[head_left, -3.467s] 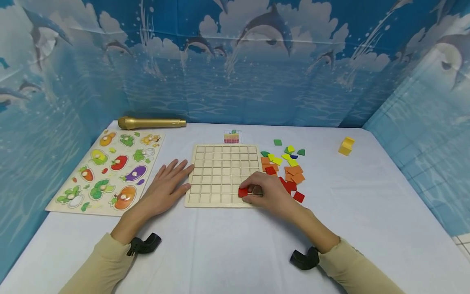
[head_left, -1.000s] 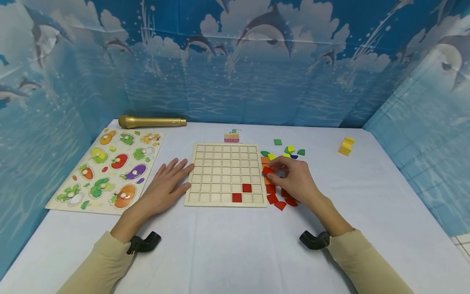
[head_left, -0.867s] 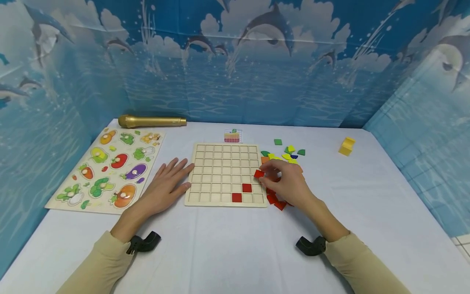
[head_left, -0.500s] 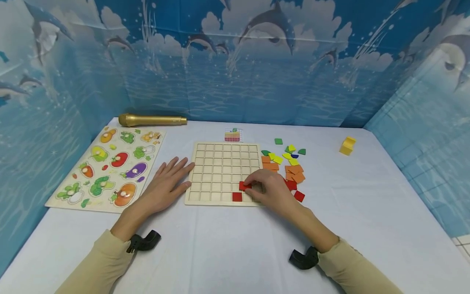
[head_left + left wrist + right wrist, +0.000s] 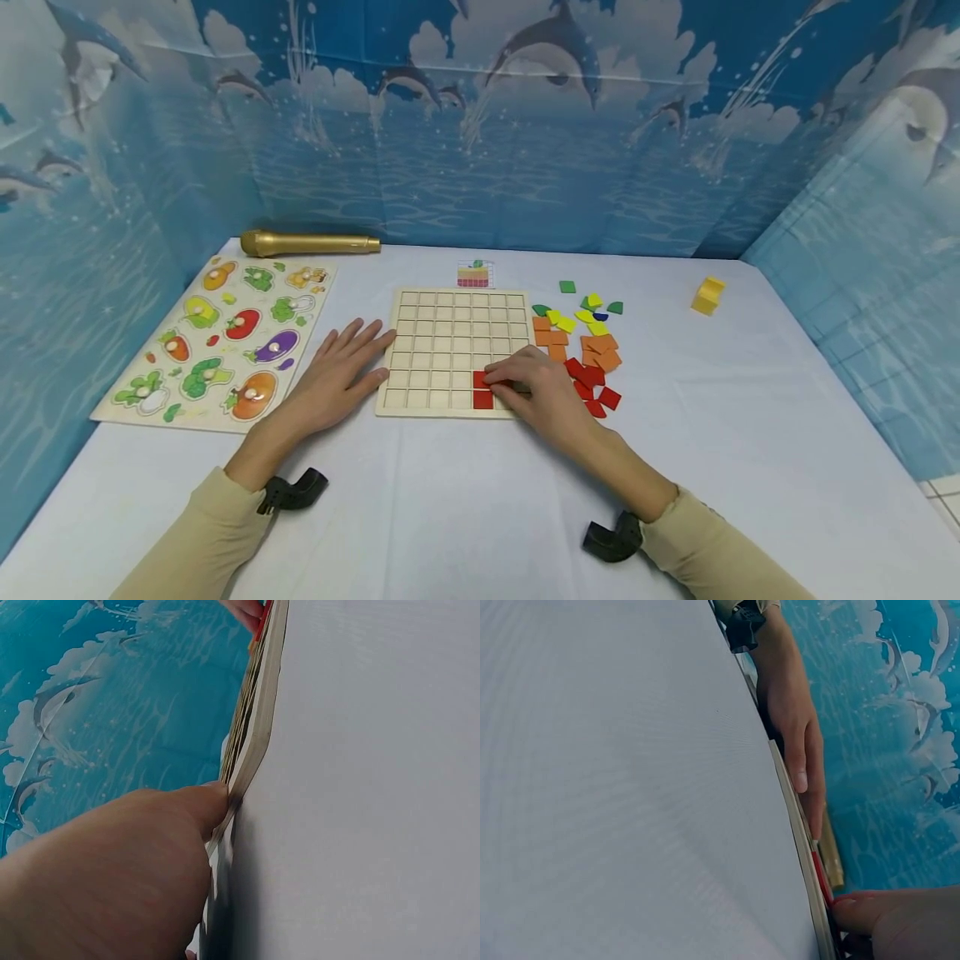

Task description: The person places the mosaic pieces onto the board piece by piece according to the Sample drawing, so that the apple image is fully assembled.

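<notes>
A wooden grid board (image 5: pixel 423 358) with square cells lies flat on the white table. My left hand (image 5: pixel 341 375) rests with fingers spread, its fingertips against the board's left edge; in the left wrist view the thumb (image 5: pixel 206 806) touches that edge. Over the board's lower right part is my right hand (image 5: pixel 543 387). Its thumb and forefinger pinch the right side of a red square tile (image 5: pixel 479 380) in the second row from the bottom. Directly below sits another red tile (image 5: pixel 483 400), in the bottom row. My right hand hides the cells to the right.
Right of the board lie loose red tiles (image 5: pixel 591 375), orange tiles (image 5: pixel 602 354), and yellow and green pieces. A small pattern card (image 5: pixel 476 274) lies behind the board. A vegetable puzzle (image 5: pixel 225 342), gold microphone (image 5: pixel 311 243) and yellow blocks (image 5: pixel 707 296) stand farther out.
My right hand has carried a red tile from the pile onto the board, then moved left. A red tile now sits above the bottom-row one. The left hand has stayed put.
</notes>
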Available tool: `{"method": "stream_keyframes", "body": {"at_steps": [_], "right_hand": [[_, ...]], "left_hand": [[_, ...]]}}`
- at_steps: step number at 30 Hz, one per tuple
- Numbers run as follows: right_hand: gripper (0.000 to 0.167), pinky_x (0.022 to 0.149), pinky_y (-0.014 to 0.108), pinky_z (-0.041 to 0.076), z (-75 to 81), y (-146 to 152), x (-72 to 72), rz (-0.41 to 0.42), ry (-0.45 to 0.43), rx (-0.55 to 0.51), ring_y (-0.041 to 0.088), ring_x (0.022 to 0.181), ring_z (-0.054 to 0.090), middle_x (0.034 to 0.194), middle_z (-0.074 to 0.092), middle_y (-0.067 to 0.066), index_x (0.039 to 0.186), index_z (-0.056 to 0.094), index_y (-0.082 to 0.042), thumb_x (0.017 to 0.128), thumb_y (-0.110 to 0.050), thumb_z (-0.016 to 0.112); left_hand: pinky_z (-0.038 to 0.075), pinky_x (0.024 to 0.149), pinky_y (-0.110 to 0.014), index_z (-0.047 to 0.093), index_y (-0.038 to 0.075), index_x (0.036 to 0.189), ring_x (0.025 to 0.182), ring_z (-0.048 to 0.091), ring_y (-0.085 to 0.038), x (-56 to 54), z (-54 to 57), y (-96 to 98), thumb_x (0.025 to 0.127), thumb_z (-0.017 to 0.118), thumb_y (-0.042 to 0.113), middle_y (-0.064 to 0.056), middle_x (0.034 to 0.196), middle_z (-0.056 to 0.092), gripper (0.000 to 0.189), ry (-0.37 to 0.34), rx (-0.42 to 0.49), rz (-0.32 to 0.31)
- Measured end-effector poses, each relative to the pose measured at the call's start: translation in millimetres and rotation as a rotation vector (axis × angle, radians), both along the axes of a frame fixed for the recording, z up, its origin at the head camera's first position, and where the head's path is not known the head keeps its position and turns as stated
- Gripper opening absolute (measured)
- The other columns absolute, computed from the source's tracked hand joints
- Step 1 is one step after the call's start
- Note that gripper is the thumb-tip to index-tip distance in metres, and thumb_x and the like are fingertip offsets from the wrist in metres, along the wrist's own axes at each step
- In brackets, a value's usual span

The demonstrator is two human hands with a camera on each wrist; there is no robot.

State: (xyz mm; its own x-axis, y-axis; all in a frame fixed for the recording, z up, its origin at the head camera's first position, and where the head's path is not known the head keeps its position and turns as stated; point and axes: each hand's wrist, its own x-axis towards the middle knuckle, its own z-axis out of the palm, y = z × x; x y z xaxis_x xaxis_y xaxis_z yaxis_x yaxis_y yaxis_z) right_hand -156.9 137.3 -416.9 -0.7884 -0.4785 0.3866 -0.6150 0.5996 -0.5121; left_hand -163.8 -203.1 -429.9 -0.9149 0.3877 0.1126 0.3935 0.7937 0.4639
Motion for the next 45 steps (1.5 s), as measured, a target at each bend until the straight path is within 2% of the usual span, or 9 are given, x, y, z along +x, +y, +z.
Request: {"method": "stream_keyframes", "body": {"at_steps": [8,12,15,19,21,24,31,38,45], "right_hand": [[0.026,0.093,0.039,0.06,9.3,8.3,-2.5,-0.002,-0.033,0.026,0.016,0.112,0.067,0.116,0.078,-0.003,0.118,0.081,-0.015,0.092,-0.011,0.082],[0.027,0.094,0.042,0.058,16.4,21.6,-9.1,-0.064,-0.062,0.018,0.02,0.113,0.066,0.118,0.077,-0.001,0.119,0.08,-0.014,0.092,-0.01,0.081],[0.028,0.086,0.043,0.059,21.5,34.1,-15.9,-0.119,-0.081,0.027,0.024,0.104,0.066,0.114,0.076,0.005,0.119,0.079,-0.011,0.092,-0.01,0.082],[0.031,0.083,0.045,0.062,28.8,52.9,-25.4,-0.19,-0.129,0.057,0.027,0.099,0.068,0.113,0.075,0.01,0.121,0.078,-0.008,0.091,-0.012,0.084],[0.035,0.087,0.047,0.063,32.6,61.8,-29.7,-0.21,-0.16,0.086,0.028,0.102,0.07,0.115,0.076,0.01,0.123,0.077,-0.008,0.09,-0.014,0.085],[0.038,0.09,0.047,0.063,36.8,72.0,-34.2,-0.198,-0.219,0.125,0.028,0.103,0.07,0.113,0.077,0.009,0.125,0.076,-0.007,0.089,-0.015,0.086],[0.033,0.077,0.03,0.059,33.7,76.1,-39.1,-0.115,-0.3,0.201,0.02,0.089,0.067,0.106,0.076,0.003,0.12,0.078,-0.013,0.088,-0.017,0.087],[0.027,0.08,0.034,0.06,30.0,76.9,-40.4,-0.109,-0.277,0.201,0.017,0.089,0.068,0.104,0.077,0.002,0.113,0.079,-0.013,0.088,-0.016,0.087],[0.029,0.079,0.034,0.061,30.7,80.0,-40.9,-0.115,-0.229,0.186,0.017,0.086,0.069,0.102,0.077,0.001,0.113,0.079,-0.012,0.087,-0.021,0.088]], "left_hand": [[0.003,0.131,-0.063,0.039,0.017,0.164,0.164,0.012,-0.04,0.1,-2.0,-0.5,0.109,0.057,0.033,-0.013,0.174,0.028,0.061,0.003,0.003,-0.002],[0.003,0.131,-0.063,0.039,0.017,0.164,0.164,0.012,-0.04,0.1,-2.9,-0.2,0.109,0.057,0.033,-0.013,0.174,0.028,0.06,0.003,0.007,-0.004],[0.003,0.131,-0.063,0.039,0.017,0.164,0.164,0.012,-0.04,0.3,-2.8,-0.2,0.109,0.057,0.033,-0.013,0.174,0.028,0.06,0.006,0.005,-0.005],[0.003,0.131,-0.063,0.039,0.017,0.164,0.164,0.012,-0.04,0.6,-2.1,-0.4,0.109,0.057,0.033,-0.013,0.174,0.028,0.06,0.004,0.0,-0.003],[0.003,0.131,-0.063,0.039,0.017,0.164,0.164,0.012,-0.04,0.5,-1.8,-0.5,0.109,0.056,0.034,-0.013,0.174,0.028,0.06,0.002,0.0,-0.003],[0.003,0.131,-0.063,0.039,0.017,0.164,0.164,0.012,-0.04,0.4,-1.5,-1.0,0.109,0.056,0.034,-0.013,0.174,0.028,0.06,0.006,0.0,-0.003],[0.003,0.131,-0.063,0.039,0.017,0.164,0.164,0.011,-0.04,0.6,-1.2,-0.9,0.109,0.056,0.035,-0.013,0.174,0.028,0.06,0.002,-0.004,-0.001],[0.003,0.131,-0.063,0.039,0.016,0.164,0.164,0.012,-0.04,-0.9,0.5,0.1,0.109,0.056,0.034,-0.013,0.174,0.029,0.06,0.011,-0.003,-0.005],[0.003,0.131,-0.063,0.039,0.017,0.164,0.164,0.011,-0.04,-1.0,0.0,0.2,0.109,0.056,0.034,-0.013,0.174,0.028,0.06,0.002,-0.003,-0.003]]}}
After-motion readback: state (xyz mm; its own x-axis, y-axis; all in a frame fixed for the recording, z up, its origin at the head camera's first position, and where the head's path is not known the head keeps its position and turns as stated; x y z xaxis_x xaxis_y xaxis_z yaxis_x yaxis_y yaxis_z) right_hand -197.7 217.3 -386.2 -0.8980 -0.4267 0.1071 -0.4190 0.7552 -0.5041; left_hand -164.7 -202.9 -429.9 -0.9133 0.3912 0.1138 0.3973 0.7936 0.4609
